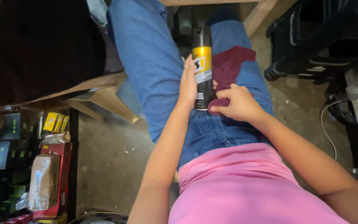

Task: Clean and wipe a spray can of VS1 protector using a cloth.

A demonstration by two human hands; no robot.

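Resting on a lap in blue jeans, 1 tall black spray can (202, 68) with a yellow band stands upright. Left hand (187, 85) wraps its side; right hand (238, 102) pinches 1 maroon cloth (230, 66) against its base.

- One view only, from a camera worn on the person's head.
- It looks steeply down the pink shirt (245, 186) onto the lap, close above the hands.
- Concrete floor (108, 161) fills the left edge; no second view overlaps.
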